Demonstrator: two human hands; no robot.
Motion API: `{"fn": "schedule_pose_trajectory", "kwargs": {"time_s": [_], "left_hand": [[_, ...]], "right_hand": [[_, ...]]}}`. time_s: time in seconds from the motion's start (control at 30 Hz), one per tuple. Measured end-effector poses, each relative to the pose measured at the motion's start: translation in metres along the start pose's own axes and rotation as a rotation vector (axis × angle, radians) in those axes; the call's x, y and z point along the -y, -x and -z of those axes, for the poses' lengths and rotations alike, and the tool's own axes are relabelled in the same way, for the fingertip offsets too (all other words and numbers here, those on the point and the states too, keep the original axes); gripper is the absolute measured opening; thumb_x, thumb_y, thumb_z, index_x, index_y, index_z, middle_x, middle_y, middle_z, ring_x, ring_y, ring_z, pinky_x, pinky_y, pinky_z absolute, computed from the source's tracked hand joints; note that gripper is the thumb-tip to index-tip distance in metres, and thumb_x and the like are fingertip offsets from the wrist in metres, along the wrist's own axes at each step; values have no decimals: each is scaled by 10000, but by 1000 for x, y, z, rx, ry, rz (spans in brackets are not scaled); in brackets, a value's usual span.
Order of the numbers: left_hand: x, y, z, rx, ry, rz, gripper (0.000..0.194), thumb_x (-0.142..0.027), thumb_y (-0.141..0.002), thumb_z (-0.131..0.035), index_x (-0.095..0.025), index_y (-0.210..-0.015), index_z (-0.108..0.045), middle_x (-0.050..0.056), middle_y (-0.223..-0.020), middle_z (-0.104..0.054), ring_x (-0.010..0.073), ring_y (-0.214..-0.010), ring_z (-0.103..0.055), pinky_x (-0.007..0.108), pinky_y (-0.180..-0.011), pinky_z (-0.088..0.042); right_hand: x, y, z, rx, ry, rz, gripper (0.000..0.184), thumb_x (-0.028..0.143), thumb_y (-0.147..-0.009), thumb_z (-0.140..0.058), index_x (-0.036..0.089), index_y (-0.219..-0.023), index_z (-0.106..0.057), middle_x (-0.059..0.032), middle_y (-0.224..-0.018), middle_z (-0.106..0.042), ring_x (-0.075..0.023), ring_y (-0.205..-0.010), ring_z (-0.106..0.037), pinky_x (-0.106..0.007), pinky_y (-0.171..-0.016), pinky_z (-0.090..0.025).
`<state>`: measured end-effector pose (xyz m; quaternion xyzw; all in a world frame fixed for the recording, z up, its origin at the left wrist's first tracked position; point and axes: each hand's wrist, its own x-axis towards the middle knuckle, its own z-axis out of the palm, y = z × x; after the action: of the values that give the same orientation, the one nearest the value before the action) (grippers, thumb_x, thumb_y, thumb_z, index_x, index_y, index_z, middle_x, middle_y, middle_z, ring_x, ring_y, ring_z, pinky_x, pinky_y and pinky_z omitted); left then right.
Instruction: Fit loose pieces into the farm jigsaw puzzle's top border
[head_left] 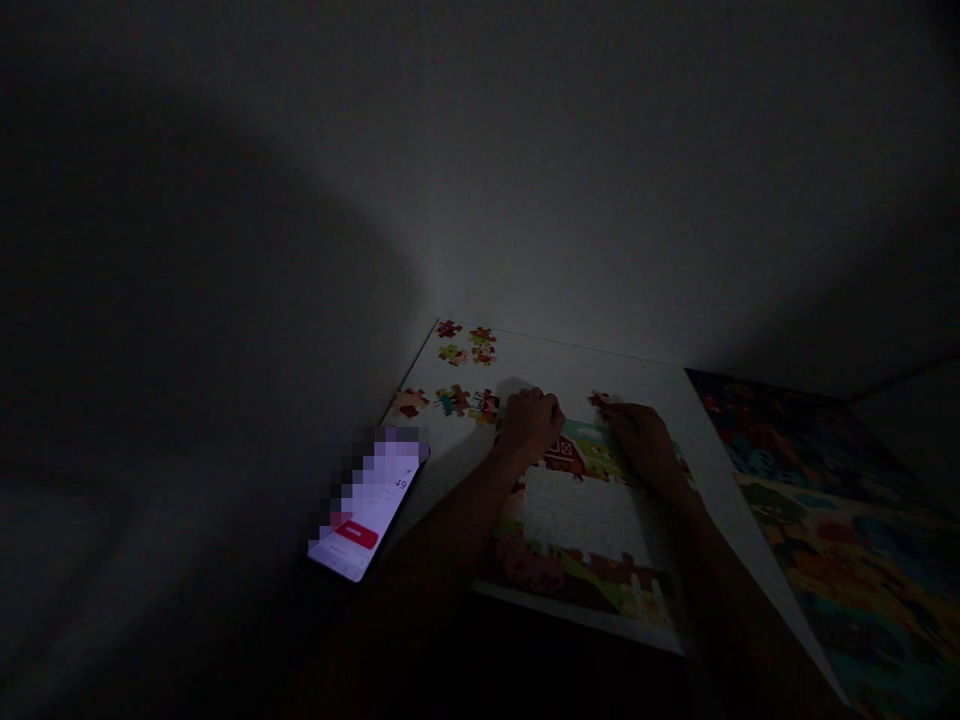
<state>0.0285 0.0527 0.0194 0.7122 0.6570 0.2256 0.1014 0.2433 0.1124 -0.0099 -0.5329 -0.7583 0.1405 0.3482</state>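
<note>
A jigsaw puzzle (517,565) with a farm scene lies partly assembled on a white table (577,365); its border is joined around a bare middle, with a red barn (564,452) along its upper part. My left hand (531,422) rests at the puzzle's upper left corner, fingers curled down; whatever they may hold is hidden. Just above the top edge, my right hand (641,438) has its fingertips closed on a reddish-brown puzzle piece (598,400). Several loose puzzle pieces (453,400) lie left of my left hand, and more loose pieces (452,355) sit farther back.
A lit phone (367,510) is at the table's left edge. Colourful picture sheets (832,530) lie along the right side. A pale wall (555,220) rises behind the table. The light is dim.
</note>
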Motion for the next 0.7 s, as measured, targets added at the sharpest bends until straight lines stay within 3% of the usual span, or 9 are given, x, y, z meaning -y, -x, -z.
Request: {"fn": "schedule_pose_trajectory", "kwargs": {"time_s": [0.13,0.27,0.4,0.53,0.7], "left_hand": [[1,-1,-2,-5,-9,-8,229,-268,-960,-481,-186,-975,-694,97,-1014,-669,245,-1029,-592,388,-935,-438],[1,0,-5,-12,0,-12,231,-273,-957,-484,-174,-992,-690,115,-1027,-661,264,-1051,-582,411,-947,-432],[2,0,-10,-5,39,-7,275,-260,-961,-459,-172,-1113,-670,132,-1086,-656,279,-1098,-570,432,-985,-415],[4,-4,-15,10,112,12,346,-240,-941,-470,-190,-1243,-631,136,-1239,-645,300,-1179,-554,434,-1048,-383],[6,-7,-17,27,210,39,387,-227,-905,-496,-174,-1262,-634,169,-1274,-646,342,-1234,-553,458,-1065,-392]], "right_hand": [[12,-1,3,3,9,-20,319,436,-808,-517,229,-902,-741,-143,-1003,-738,-319,-990,-661,-510,-923,-505],[43,-1,2,15,-2,55,325,389,-823,-499,211,-960,-734,-147,-1047,-721,-303,-1019,-647,-497,-941,-498],[88,-3,-5,186,-101,103,273,366,-833,-545,230,-979,-731,-106,-1035,-717,-262,-948,-662,-452,-889,-523],[124,-22,-25,327,-173,115,233,318,-860,-565,242,-1004,-733,-80,-1049,-722,-228,-929,-675,-399,-883,-530],[143,-64,-70,492,-58,134,297,225,-861,-575,195,-1128,-704,-113,-1151,-706,-236,-1008,-673,-393,-945,-509]]}}
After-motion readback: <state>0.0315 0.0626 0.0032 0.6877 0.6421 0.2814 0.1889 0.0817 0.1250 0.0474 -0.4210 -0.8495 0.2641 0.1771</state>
